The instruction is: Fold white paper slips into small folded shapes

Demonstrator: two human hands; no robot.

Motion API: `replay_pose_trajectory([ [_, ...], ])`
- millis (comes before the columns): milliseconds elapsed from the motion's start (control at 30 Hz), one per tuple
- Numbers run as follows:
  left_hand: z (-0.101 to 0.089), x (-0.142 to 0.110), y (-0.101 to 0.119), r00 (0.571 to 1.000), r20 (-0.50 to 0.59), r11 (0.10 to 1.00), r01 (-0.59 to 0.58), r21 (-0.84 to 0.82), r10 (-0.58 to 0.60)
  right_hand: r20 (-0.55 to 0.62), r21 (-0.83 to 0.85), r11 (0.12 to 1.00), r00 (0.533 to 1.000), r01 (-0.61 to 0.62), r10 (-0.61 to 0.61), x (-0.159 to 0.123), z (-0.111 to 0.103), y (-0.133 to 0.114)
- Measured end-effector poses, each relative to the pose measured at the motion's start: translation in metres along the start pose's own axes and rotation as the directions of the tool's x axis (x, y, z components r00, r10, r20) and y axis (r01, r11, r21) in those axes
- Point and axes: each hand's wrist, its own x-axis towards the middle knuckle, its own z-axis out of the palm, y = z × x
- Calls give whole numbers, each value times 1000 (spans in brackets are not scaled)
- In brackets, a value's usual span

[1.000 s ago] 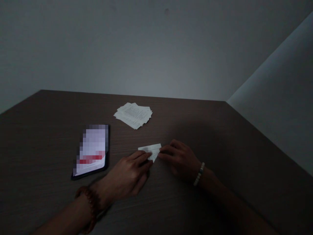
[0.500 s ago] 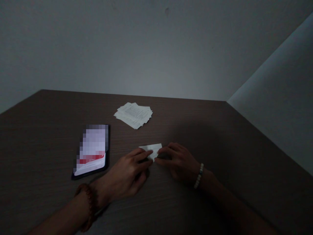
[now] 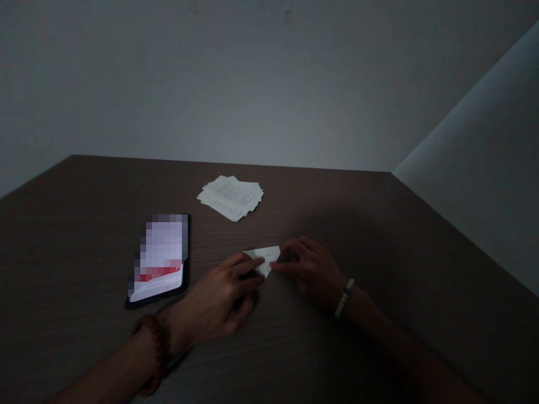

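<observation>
A small folded paper [image 3: 266,266] with lines of print lies on the table in front of me, its far edge a straight pale strip. My left hand [image 3: 225,292], wearing a brown bead bracelet, holds the paper from the left with its fingertips on top. From the right, my right hand [image 3: 309,269], with a pale bead bracelet, has its index fingertip at the paper's right edge. Its other fingers are curled, and the thumb is mostly hidden. Both hands are closed around the paper, which they partly cover.
Farther back sits an untidy pile of printed paper pieces [image 3: 231,197]. A phone [image 3: 162,261] with a lit, blurred screen lies left of my hands. The brown table [image 3: 337,191] meets a grey wall [image 3: 269,101] behind and another at the right.
My right hand has shifted slightly away from me, and its index finger is straighter at the paper's right edge. That edge now shows a slant. The left hand stays nearly still.
</observation>
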Motion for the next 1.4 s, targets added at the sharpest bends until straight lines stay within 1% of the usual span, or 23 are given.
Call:
replay_pose_trajectory([
  [133,1,-2,-1,1000,0,1000,11,27,-11,-28,-24,996,996,-81,80,1,-1,1],
  [267,0,-3,0,999,36,998,-26,63,24,-56,-3,995,993,-101,101,2,1,-2],
  [400,0,-4,0,997,62,993,-61,105,55,-68,0,996,993,-92,92,2,3,-4],
  [533,0,-2,2,998,60,993,-42,107,36,-56,-26,998,997,-58,57,3,0,-5],
  [733,-3,2,5,999,35,999,-9,45,7,-50,-26,999,999,-22,21,4,-3,-6],
  [900,-5,2,4,1000,20,1000,4,-28,-3,20,-12,995,995,98,-98,3,-1,-2],
  [967,-5,2,3,1000,12,999,-3,-48,4,33,-7,992,992,122,-122,3,0,0],
  [1133,-5,2,0,1000,12,998,-3,-60,4,82,-44,994,992,100,-96,3,-1,-1],
  [1267,-5,3,1,1000,-9,997,-9,-76,8,106,-50,992,988,115,-109,5,-3,-4],
  [1400,-4,3,1,1000,-16,997,-4,-82,3,96,-49,998,995,36,-31,4,-5,-3],
])
